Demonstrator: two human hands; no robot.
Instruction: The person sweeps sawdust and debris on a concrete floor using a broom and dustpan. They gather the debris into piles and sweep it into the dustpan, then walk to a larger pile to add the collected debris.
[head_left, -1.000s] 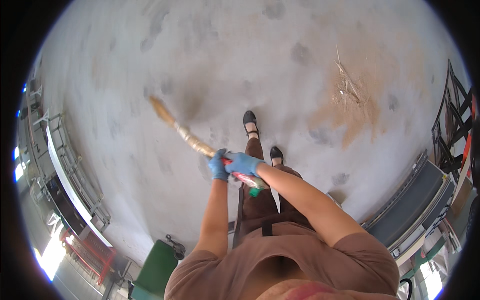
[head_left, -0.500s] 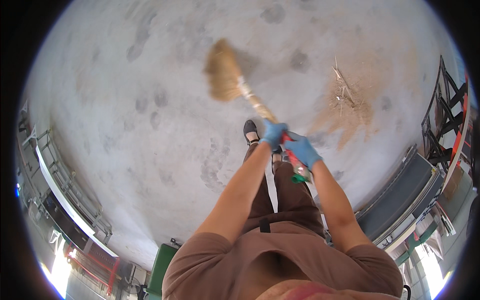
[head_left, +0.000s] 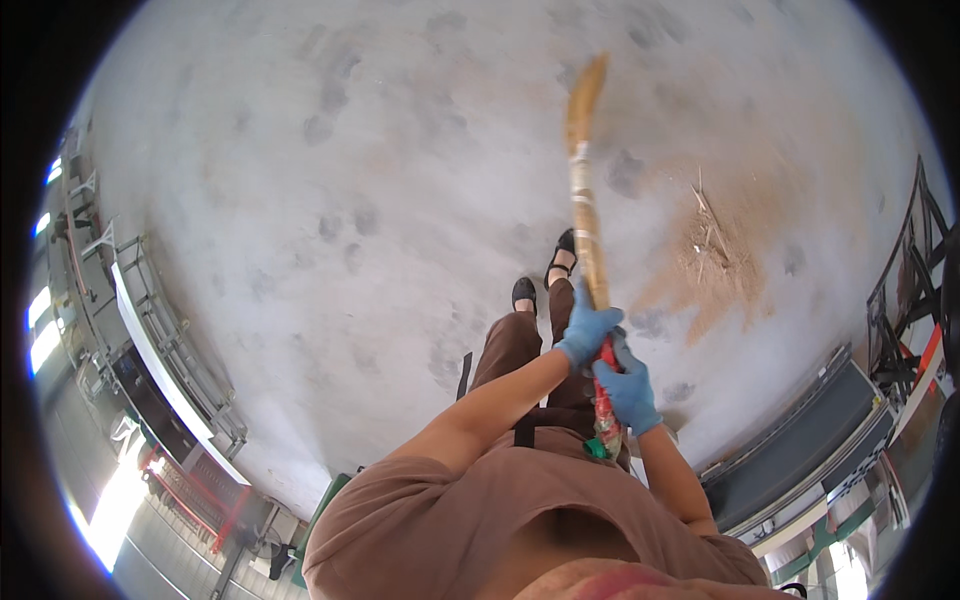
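Observation:
A straw broom (head_left: 583,195) stretches away from me, its tan bristle head seen nearly edge-on at the far end. My left hand (head_left: 590,323), in a blue glove, wraps round the handle. Just below it, my right hand (head_left: 628,388), gloved the same way, grips the red-wrapped upper part, close to the green end. To the right of the bristles lies a pile of sawdust and wood splinters (head_left: 715,245) on the grey concrete floor (head_left: 430,180). The bristles are apart from the pile; whether they touch the floor I cannot tell.
Black metal frames (head_left: 905,280) and a dark flat conveyor-like bench (head_left: 790,450) stand along the right. On the left are metal rails with a long white panel (head_left: 175,375). A red rack (head_left: 190,500) is at lower left. My dark shoes (head_left: 524,292) are below the broom.
The broom has swung from the left toward the right, and its head has turned edge-on. Both hands have come nearer my body, still gripping the handle. My feet have stepped.

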